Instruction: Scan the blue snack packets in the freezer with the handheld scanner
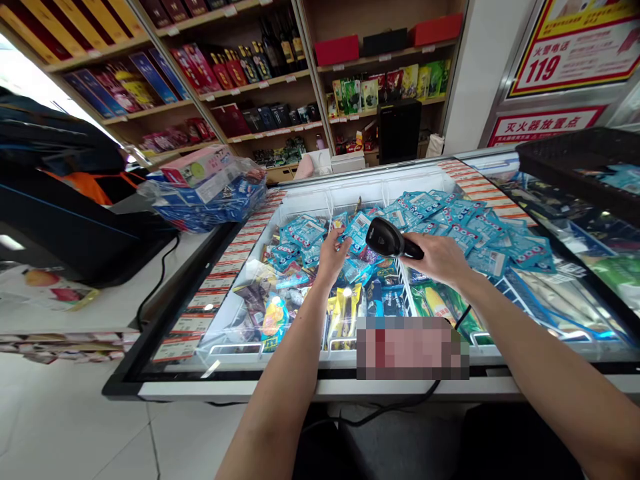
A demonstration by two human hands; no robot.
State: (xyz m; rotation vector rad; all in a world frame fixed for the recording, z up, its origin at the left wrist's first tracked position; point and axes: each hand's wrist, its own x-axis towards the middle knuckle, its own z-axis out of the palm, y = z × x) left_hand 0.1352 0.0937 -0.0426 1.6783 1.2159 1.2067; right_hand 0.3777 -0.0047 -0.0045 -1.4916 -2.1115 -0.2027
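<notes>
In my right hand (440, 257) is a black barcode scanner (384, 238), gripped by its handle, with its head turned left. My left hand (334, 255) pinches the left edge of a blue packet (358, 230) that shows a barcode, just left of the scanner head. Both hands are above the glass top of a chest freezer (235, 370). A large heap of blue packets (465, 223) spreads over the glass to the right, and a smaller group of blue packets (304, 231) lies beyond my left hand.
Plastic-wrapped boxes (210, 187) rest at the freezer's left rear corner, beside a black machine (65, 213). At the right is a dark basket (575, 160). A black cable (380, 410) hangs along the front edge. Stocked shelves (250, 87) stand behind.
</notes>
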